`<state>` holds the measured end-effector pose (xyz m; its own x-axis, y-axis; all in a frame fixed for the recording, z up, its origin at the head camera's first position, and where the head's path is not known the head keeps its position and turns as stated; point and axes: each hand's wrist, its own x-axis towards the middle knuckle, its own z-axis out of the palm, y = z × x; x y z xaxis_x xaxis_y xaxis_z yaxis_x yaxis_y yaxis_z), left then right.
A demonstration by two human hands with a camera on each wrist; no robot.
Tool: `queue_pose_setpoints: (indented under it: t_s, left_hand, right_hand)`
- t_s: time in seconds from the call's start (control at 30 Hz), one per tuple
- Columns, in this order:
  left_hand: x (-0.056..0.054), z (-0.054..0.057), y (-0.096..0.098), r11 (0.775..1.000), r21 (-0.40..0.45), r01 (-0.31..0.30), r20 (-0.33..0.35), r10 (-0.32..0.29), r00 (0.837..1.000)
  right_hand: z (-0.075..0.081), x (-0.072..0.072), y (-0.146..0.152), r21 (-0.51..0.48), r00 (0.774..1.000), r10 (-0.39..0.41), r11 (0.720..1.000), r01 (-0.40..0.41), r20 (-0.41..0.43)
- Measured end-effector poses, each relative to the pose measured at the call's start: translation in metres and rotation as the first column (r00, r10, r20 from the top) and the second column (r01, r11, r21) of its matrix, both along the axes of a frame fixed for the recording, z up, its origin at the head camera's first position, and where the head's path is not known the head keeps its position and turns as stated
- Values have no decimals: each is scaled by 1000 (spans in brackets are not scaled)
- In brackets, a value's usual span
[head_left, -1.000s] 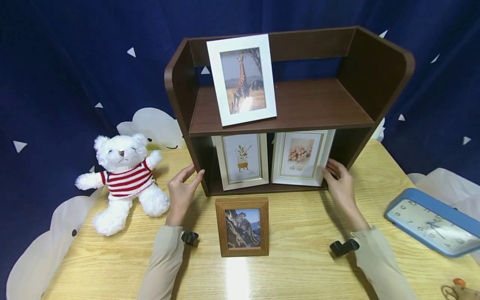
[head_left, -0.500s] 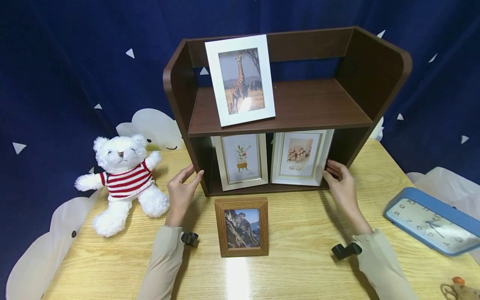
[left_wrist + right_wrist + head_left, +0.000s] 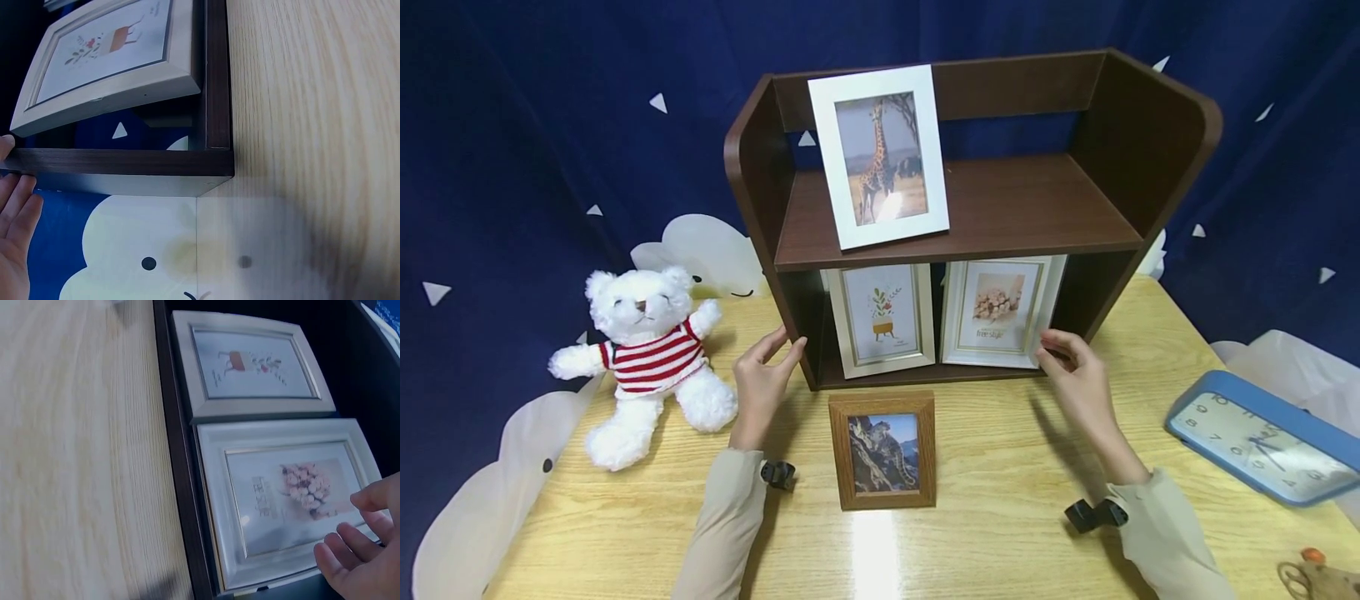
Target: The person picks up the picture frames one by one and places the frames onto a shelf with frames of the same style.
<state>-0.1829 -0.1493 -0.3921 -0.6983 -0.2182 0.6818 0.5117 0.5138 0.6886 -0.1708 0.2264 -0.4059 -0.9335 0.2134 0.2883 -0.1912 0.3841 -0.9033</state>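
Several left fingers (image 3: 25, 219) pinch shelf (image 3: 1037, 204); right fingers (image 3: 357, 542) parted at lower-right frame (image 3: 1000, 312).

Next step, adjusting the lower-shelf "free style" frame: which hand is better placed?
Probably the right hand: its fingers are at the right edge of the "free style" frame. The left hand grips the shelf at its left side, with the plant frame in between.

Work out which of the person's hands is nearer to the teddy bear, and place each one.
Left. The left hand is beside the teddy bear, gripping one side panel of the shelf; the right hand is farther away, by the "free style" frame.
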Motion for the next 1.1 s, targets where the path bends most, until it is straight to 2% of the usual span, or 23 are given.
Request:
queue_pose_setpoints:
  t_s: [0.13,0.4,0.67,0.87,1.1]
  left_hand:
    - [0,0,0,1000,-2,5,-7,-5,1000]
    - [-1,1,0,1000,-3,15,2,-15,1000]
    - [-1,-1,-1,1000,3,8,13,-8,1000]
    - [-1,-2,-1,1000,10,7,24,-8,1000]
    - [0,0,-1,1000,13,11,26,-11,1000]
  right_hand:
    - [0,6,-4,-10,998,60,998,-60,-11]
    - [-5,15,-11,20,992,126,992,-126,-18]
    - [-9,26,-24,43,967,252,967,-250,-49]
    - [-13,32,-29,45,952,305,952,-304,-26]
    - [-18,41,-37,97,930,367,925,-367,18]
